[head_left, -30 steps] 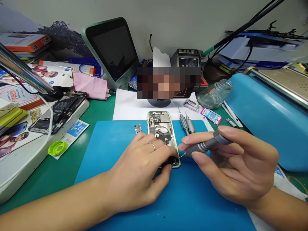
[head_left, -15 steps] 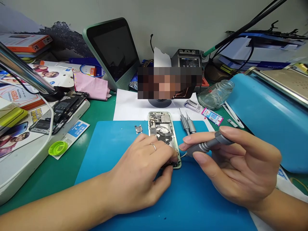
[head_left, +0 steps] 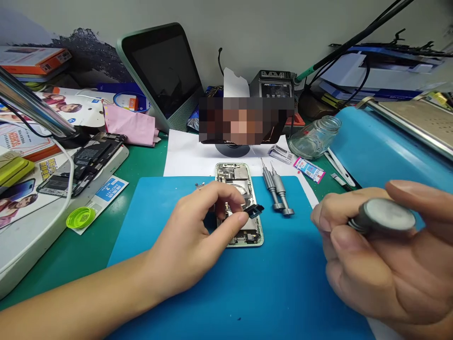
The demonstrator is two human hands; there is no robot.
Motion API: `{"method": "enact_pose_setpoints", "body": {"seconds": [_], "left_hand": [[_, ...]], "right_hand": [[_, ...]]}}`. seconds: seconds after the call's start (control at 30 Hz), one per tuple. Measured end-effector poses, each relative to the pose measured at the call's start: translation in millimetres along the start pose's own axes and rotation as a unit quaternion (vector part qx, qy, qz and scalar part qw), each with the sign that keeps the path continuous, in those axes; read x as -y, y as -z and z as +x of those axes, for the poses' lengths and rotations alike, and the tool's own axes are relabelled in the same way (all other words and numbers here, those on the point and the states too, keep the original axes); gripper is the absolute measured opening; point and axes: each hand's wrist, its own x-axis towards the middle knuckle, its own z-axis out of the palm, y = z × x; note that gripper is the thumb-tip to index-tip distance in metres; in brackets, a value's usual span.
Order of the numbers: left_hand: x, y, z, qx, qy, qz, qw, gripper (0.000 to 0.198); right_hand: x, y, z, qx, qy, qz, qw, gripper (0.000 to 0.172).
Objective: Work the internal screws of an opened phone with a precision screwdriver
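Between the thumb and finger of my left hand [head_left: 201,231] is a small black phone part [head_left: 255,211], lifted above the lower half of the opened phone [head_left: 256,238]. The phone lies face up on the blue mat [head_left: 283,293] with its inner parts bare and a pale green frame around them. At the right, my right hand [head_left: 382,264] is closed around a grey screwdriver [head_left: 387,215], its round end cap facing me and its tip hidden. Two more screwdrivers, one [head_left: 271,184] beside the other [head_left: 281,189], rest right of the phone.
A small metal piece [head_left: 200,185] lies left of the phone, partly behind my left hand. Further back stand a glass jar [head_left: 314,137], a tablet-like screen [head_left: 163,71] and a station with a display [head_left: 276,87]. Another opened phone [head_left: 85,163] and a green cap [head_left: 80,217] are at left.
My left hand has lifted the black part off the phone's lower end. My right hand has drawn the screwdriver away to the right and turned its end cap towards me.
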Motion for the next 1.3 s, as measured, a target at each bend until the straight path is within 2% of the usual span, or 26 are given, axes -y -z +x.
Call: {"method": "enact_pose_setpoints", "body": {"seconds": [0.07, 0.1, 0.17, 0.27, 0.37, 0.47, 0.53, 0.8, 0.9, 1.0, 1.13, 1.3], "left_hand": [[0.5, 0.5, 0.8, 0.004, 0.004, -0.004, 1.0, 0.014], [0.8, 0.8, 1.0, 0.006, 0.002, -0.003, 1.0, 0.014], [1.2, 1.2, 1.0, 0.007, -0.012, 0.005, 1.0, 0.014], [1.4, 1.6, -0.3, 0.01, -0.049, 0.017, 0.999, 0.012], [1.1, 1.7, -2.1, 0.029, -0.109, 0.029, 0.993, 0.01], [0.8, 1.3, -3.4, 0.04, -0.148, 0.037, 0.988, 0.011], [0.7, 1.0, -3.7, 0.04, -0.147, 0.039, 0.988, 0.012], [0.0, 1.0, -2.6, 0.03, -0.117, 0.076, 0.99, 0.014], [-0.6, 0.7, -2.6, 0.006, -0.093, 0.086, 0.992, 0.014], [-1.3, 0.2, -3.0, 0.005, -0.077, 0.088, 0.993, 0.015], [-2.0, 0.3, -3.6, 0.021, -0.075, 0.094, 0.993, 0.014], [-2.5, 0.0, -2.8, 0.03, -0.07, 0.091, 0.993, 0.014]], "right_hand": [[2.0, 2.9, 4.1, 0.053, 0.005, -0.035, 0.998, 0.054], [2.1, 4.1, 5.9, 0.075, -0.015, -0.047, 0.996, 0.045], [0.6, 5.6, 7.6, 0.139, -0.004, -0.043, 0.989, 0.031], [-3.0, 5.9, 5.9, 0.212, 0.018, -0.085, 0.973, 0.022], [-4.9, 5.1, 3.5, 0.258, 0.029, -0.12, 0.958, 0.016], [-5.3, 4.4, 3.4, 0.267, 0.036, -0.122, 0.955, 0.015], [-5.4, 4.4, 4.0, 0.266, 0.037, -0.121, 0.956, 0.015], [-9.1, 5.6, 1.8, 0.248, 0.024, -0.121, 0.961, 0.018], [-13.9, 7.3, 3.4, 0.228, -0.004, -0.162, 0.96, 0.016], [-19.7, 9.5, 9.5, 0.209, -0.042, -0.208, 0.955, 0.009], [-27.2, 10.7, 18.3, 0.242, -0.089, -0.237, 0.937, 0.011], [-34.2, 9.3, 20.7, 0.294, -0.094, -0.25, 0.918, 0.014]]}}
